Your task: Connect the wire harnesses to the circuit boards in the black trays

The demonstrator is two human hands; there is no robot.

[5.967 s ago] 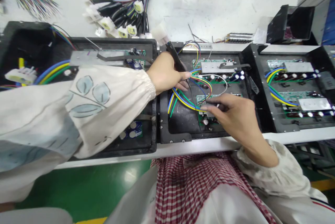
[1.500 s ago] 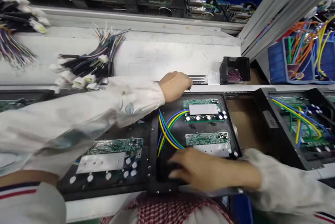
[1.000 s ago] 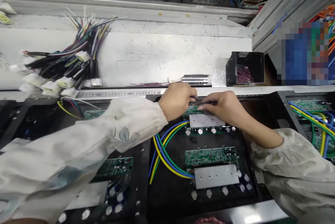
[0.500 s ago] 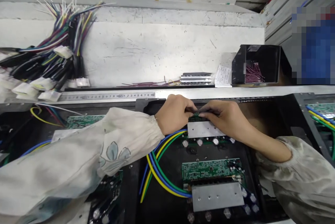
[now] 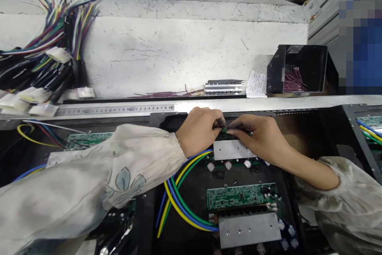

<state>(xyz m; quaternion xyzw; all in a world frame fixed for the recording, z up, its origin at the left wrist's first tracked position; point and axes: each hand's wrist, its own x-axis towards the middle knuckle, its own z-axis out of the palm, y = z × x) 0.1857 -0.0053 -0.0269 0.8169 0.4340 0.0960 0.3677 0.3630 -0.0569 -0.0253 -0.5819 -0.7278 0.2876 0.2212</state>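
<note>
My left hand (image 5: 200, 131) and my right hand (image 5: 259, 133) meet over the upper green circuit board (image 5: 225, 132) in a black housing (image 5: 185, 191). Both have thumb and fingers pinched together, nearly touching each other. Whatever lies between the fingertips is too small to make out. Just below them is a flat silver heatsink (image 5: 231, 150), partly covered by my right hand. Blue, yellow and green wires (image 5: 182, 169) curve from its left side. Nearer to me, a second circuit board (image 5: 241, 197) with its own silver heatsink (image 5: 250, 229) sits in the same housing.
Behind the housing runs a metal ledge with a ruler strip (image 5: 119, 109). Bundled cables with white connectors (image 5: 59, 54) lie at the left. A black bin (image 5: 298, 70) holds short dark-red wires (image 5: 294, 79). Beside it stand a paper label (image 5: 256, 84) and metal strips (image 5: 223, 87).
The view has shifted slightly, so the cables at the left and the bin appear moved. Both hands stay pinched at the upper board, with only small finger movement.
</note>
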